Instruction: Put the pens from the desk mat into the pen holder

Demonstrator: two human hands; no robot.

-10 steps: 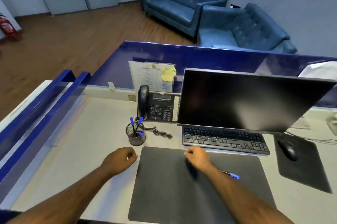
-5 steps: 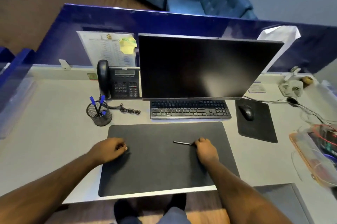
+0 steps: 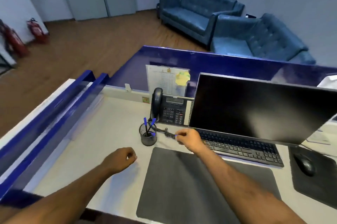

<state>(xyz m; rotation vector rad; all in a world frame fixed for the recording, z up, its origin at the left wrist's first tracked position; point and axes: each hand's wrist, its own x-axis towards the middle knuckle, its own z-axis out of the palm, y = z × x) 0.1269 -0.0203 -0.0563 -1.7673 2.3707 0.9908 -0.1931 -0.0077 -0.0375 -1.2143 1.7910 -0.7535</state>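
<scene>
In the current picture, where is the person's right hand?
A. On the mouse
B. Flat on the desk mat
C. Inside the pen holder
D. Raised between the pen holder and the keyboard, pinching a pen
D: the right hand is lifted off the desk mat, beside the pen holder and in front of the keyboard, with a blue pen tip showing at its fingers.
</scene>
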